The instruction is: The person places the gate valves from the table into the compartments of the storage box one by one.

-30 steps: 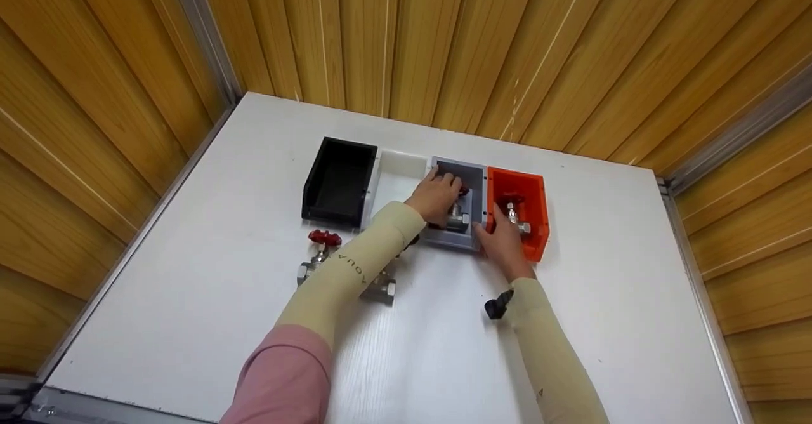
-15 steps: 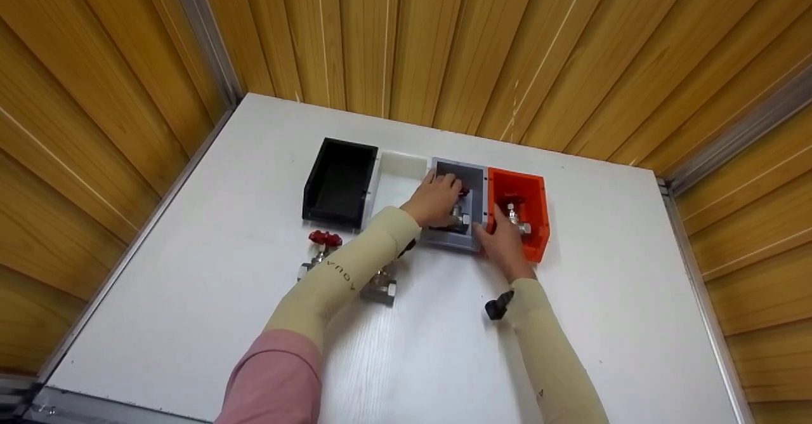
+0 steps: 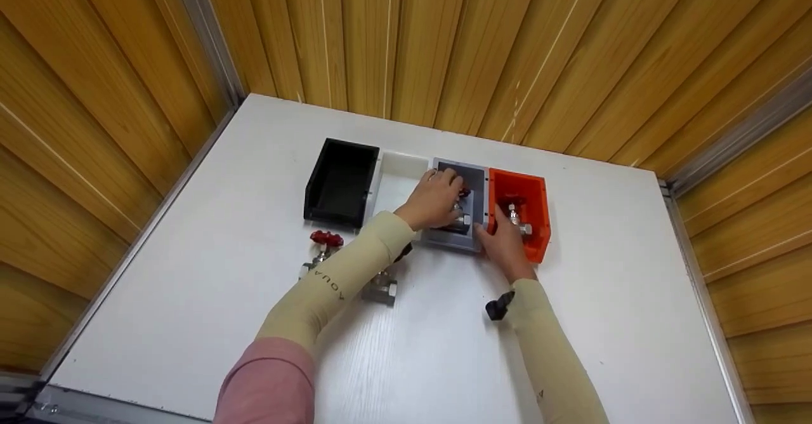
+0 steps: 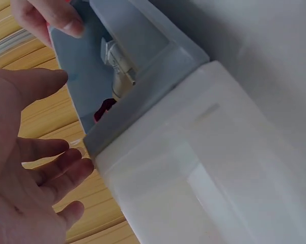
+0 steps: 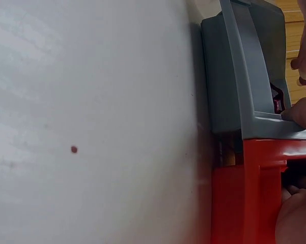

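Centre of frame: valve [image 3: 466, 219] inside grey bin [image 3: 451, 241]; left hand [image 3: 432, 198] above it, fingers loosely spread, contact unclear; right hand [image 3: 505, 246] pinching adjoining walls of grey bin and orange bin [image 3: 534, 188]; uneven pull might part or tip them, sliding valve; left sleeve [image 3: 333, 287], left of centre, could knock loose valves [image 3: 380, 292] beneath.

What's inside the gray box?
A metal valve with a red handle. In the head view, the left hand hides part of the gray box, so I can't see everything there.
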A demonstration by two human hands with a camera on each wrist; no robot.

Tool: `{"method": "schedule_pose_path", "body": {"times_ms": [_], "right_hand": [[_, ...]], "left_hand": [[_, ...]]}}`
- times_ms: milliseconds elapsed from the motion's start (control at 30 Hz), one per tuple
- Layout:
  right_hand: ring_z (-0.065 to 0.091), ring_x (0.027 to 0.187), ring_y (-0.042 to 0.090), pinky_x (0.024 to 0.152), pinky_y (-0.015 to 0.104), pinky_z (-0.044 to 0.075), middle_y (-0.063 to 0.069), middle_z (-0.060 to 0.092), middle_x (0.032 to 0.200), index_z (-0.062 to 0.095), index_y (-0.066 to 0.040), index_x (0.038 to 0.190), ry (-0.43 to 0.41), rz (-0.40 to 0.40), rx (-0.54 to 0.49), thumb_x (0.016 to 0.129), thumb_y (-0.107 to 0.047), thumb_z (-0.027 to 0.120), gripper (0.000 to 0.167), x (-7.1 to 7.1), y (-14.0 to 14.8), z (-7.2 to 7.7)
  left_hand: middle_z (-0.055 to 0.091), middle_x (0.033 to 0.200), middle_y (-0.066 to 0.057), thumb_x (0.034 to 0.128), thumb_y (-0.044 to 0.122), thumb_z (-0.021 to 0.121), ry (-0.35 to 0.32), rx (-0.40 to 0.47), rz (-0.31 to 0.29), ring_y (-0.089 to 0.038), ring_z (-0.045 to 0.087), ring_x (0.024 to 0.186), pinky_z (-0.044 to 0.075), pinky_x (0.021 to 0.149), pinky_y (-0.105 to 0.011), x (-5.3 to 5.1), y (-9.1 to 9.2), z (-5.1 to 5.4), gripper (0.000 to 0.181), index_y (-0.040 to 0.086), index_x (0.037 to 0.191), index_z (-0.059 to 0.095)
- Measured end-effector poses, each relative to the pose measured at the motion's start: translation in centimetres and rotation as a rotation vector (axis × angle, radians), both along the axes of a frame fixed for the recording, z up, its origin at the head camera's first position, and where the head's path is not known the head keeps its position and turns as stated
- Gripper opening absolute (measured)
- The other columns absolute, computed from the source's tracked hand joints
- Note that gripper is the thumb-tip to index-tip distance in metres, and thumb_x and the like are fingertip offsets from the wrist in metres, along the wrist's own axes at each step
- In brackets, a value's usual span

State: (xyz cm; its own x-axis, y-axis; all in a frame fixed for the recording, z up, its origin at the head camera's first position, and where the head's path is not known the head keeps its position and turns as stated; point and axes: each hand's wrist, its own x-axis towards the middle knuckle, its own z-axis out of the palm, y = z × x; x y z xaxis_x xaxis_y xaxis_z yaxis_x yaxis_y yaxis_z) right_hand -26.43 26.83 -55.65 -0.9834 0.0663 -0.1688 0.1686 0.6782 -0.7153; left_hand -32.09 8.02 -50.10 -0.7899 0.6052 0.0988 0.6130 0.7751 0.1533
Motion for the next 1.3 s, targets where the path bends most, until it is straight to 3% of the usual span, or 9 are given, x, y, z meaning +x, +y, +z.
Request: {"method": "schedule_pose_path", "body": {"times_ms": [233, 500, 900, 1133, 1300], "right_hand": [[0.043, 0.132, 0.024, 0.116, 0.047, 0.031, 0.006, 0.040, 0.151, 0.015, -0.028, 0.156, 0.003, -0.005, -0.004, 0.095, -0.036, 0.056, 0.074, 0.0, 0.1, -0.1], [0.045, 0.128, 0.025, 0.114, 0.047, 0.034, 0.007, 0.045, 0.147, 0.017, -0.027, 0.155, 0.018, 0.001, 0.000, 0.095, -0.034, 0.056, 0.072, 0.1, 0.0, -0.1], [0.040, 0.133, 0.027, 0.116, 0.048, 0.030, 0.008, 0.039, 0.151, 0.014, -0.026, 0.156, -0.011, -0.013, 0.004, 0.096, -0.036, 0.055, 0.074, -0.1, -0.1, 0.0], [0.045, 0.126, 0.026, 0.114, 0.047, 0.034, 0.007, 0.046, 0.143, 0.016, -0.029, 0.155, 0.007, -0.005, -0.009, 0.095, -0.035, 0.057, 0.073, 0.0, -0.1, 0.0], [0.043, 0.129, 0.027, 0.114, 0.048, 0.034, 0.006, 0.044, 0.147, 0.016, -0.030, 0.155, 0.000, -0.010, -0.018, 0.095, -0.034, 0.057, 0.073, 0.1, 0.0, -0.1]], "left_hand": [[0.050, 0.131, -0.008, 0.0891, 0.044, 0.064, -0.022, 0.007, 0.008, -0.023, 0.051, 0.124, 0.034, 0.112, -0.044, 0.9, -0.6, 0.4, 0.062, 0.008, 0.136, 0.047], [0.050, 0.133, -0.009, 0.0892, 0.045, 0.064, 0.013, 0.026, 0.002, -0.023, 0.051, 0.124, 0.037, 0.109, -0.043, 1.8, -1.7, 0.2, 0.063, 0.008, 0.137, 0.046], [0.047, 0.142, -0.011, 0.0890, 0.044, 0.065, -0.036, 0.070, 0.064, -0.024, 0.045, 0.133, 0.033, 0.113, -0.043, 3.0, -3.9, 0.4, 0.067, 0.008, 0.142, 0.044], [0.050, 0.136, -0.012, 0.0881, 0.043, 0.066, -0.009, 0.100, 0.033, -0.025, 0.049, 0.127, 0.035, 0.110, -0.043, 3.7, -5.1, -0.1, 0.068, 0.007, 0.142, 0.045], [0.051, 0.132, -0.011, 0.0873, 0.043, 0.067, 0.019, 0.105, 0.017, -0.024, 0.053, 0.122, 0.037, 0.108, -0.043, 4.3, -5.9, -0.5, 0.063, 0.006, 0.136, 0.049]]}}
